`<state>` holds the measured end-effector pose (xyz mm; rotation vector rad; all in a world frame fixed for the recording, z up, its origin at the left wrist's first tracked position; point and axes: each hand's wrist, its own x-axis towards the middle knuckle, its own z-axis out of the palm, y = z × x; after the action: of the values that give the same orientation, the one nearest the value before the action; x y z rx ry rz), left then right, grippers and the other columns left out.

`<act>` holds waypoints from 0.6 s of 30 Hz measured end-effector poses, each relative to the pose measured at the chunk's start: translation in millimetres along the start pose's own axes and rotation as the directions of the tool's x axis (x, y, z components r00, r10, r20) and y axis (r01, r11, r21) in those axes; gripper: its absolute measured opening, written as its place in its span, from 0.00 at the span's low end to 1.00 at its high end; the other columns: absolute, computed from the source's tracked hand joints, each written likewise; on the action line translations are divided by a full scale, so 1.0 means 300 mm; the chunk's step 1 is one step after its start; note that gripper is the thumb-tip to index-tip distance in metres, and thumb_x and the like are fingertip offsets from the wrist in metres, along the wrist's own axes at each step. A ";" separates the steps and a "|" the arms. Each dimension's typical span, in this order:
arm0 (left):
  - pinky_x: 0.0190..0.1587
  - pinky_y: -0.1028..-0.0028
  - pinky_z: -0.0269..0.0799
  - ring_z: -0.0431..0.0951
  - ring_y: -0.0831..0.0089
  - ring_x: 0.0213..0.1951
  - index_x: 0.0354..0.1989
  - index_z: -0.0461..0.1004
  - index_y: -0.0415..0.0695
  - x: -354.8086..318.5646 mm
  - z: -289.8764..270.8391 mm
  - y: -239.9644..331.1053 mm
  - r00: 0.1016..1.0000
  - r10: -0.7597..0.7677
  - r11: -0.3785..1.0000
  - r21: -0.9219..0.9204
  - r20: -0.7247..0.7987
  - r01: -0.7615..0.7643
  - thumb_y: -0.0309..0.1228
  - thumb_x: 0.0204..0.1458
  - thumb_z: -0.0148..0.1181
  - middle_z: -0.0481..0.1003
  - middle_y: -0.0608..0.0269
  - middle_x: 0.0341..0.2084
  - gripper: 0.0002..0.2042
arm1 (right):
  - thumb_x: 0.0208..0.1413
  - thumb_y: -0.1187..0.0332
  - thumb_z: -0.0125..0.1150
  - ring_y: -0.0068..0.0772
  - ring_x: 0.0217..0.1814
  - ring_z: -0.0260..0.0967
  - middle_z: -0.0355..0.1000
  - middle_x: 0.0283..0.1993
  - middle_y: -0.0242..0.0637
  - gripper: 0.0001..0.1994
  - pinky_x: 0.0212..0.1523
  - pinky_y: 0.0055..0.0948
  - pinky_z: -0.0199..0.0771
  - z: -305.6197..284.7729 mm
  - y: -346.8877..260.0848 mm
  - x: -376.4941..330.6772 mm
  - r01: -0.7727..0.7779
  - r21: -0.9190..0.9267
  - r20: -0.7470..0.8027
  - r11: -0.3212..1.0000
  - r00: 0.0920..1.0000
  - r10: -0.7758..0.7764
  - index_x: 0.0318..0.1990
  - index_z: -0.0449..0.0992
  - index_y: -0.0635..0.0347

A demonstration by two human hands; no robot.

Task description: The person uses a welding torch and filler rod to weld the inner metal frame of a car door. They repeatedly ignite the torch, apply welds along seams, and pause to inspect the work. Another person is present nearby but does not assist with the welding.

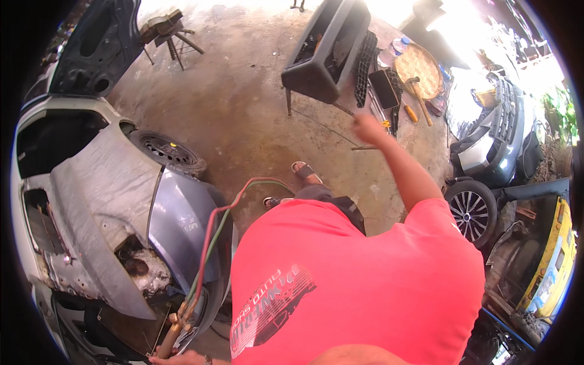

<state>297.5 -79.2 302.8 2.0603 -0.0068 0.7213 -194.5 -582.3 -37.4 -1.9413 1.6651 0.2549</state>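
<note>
In my left hand (181,359), cut off at the lower edge, is a brass-coloured gas torch (170,339). Its red and green hoses (210,234) loop up past my body towards my feet. The car's dented rear panel (109,188) is beside it. My right hand (368,129) reaches forward, closed, next to a stand with a grey open bin (325,58). A dark thin rod (344,109) meets its fingers; whether I grip it cannot be made out. Close by lie a hammer (421,103) and a yellow-handled tool (410,113).
A round woven tray (420,68) and a plastic bottle (396,50) lie beyond the tools. The car's wheel (170,151) and raised lid (97,45) are on the left. At right are a loose wheel (471,213), a bumper (502,137) and a yellow panel (550,255).
</note>
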 end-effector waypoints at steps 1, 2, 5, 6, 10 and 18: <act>0.44 0.56 0.74 0.77 0.59 0.35 0.28 0.80 0.34 -0.001 -0.005 -0.007 0.997 0.048 0.997 0.066 -0.055 -0.044 0.52 0.69 0.55 0.80 0.52 0.30 0.29 | 0.59 0.63 0.60 0.58 0.51 0.79 0.81 0.46 0.54 0.13 0.53 0.53 0.78 -0.030 0.187 0.023 -0.208 0.019 -0.150 0.978 0.966 0.209 0.44 0.82 0.62; 0.52 0.53 0.69 0.75 0.53 0.43 0.35 0.78 0.28 -0.002 -0.018 -0.012 0.994 0.093 0.986 0.143 -0.057 -0.084 0.49 0.69 0.55 0.76 0.41 0.40 0.28 | 0.59 0.61 0.61 0.57 0.55 0.79 0.81 0.48 0.55 0.15 0.56 0.53 0.77 -0.071 0.354 0.050 -0.322 0.162 -0.233 0.933 0.906 0.353 0.46 0.82 0.61; 0.67 0.48 0.59 0.71 0.42 0.58 0.48 0.75 0.18 0.024 -0.017 -0.035 0.963 0.263 0.908 0.350 -0.051 -0.230 0.44 0.71 0.56 0.70 0.22 0.60 0.28 | 0.61 0.57 0.60 0.60 0.62 0.76 0.78 0.59 0.54 0.20 0.61 0.50 0.77 -0.169 0.713 0.098 -0.600 0.052 -0.351 0.798 0.737 0.578 0.56 0.78 0.58; 0.65 0.49 0.60 0.72 0.43 0.56 0.48 0.75 0.20 0.028 0.000 -0.061 0.959 0.280 0.890 0.387 -0.041 -0.243 0.44 0.70 0.56 0.70 0.24 0.59 0.28 | 0.62 0.57 0.59 0.60 0.65 0.73 0.76 0.63 0.53 0.22 0.63 0.52 0.75 -0.208 0.796 0.103 -0.675 0.048 -0.328 0.737 0.686 0.650 0.61 0.75 0.56; 0.57 0.51 0.64 0.74 0.47 0.49 0.46 0.77 0.25 0.044 0.078 -0.165 0.957 0.289 0.844 0.472 0.002 -0.256 0.43 0.69 0.57 0.73 0.31 0.52 0.25 | 0.64 0.57 0.58 0.60 0.74 0.66 0.71 0.70 0.50 0.26 0.69 0.63 0.67 -0.239 0.935 0.169 -0.780 0.070 -0.229 0.622 0.595 0.771 0.69 0.69 0.53; 0.41 0.56 0.71 0.79 0.54 0.36 0.43 0.80 0.35 0.153 0.245 -0.415 0.969 0.143 0.825 0.517 0.203 -0.230 0.43 0.67 0.58 0.79 0.45 0.39 0.19 | 0.66 0.62 0.55 0.52 0.68 0.68 0.69 0.68 0.50 0.27 0.64 0.56 0.69 -0.137 1.146 0.166 -0.752 0.149 -0.159 0.643 0.623 0.766 0.72 0.67 0.50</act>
<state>405.8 -52.4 199.9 2.6863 -0.1089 0.7358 -520.9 -669.7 -127.7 -1.1083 2.5453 0.3061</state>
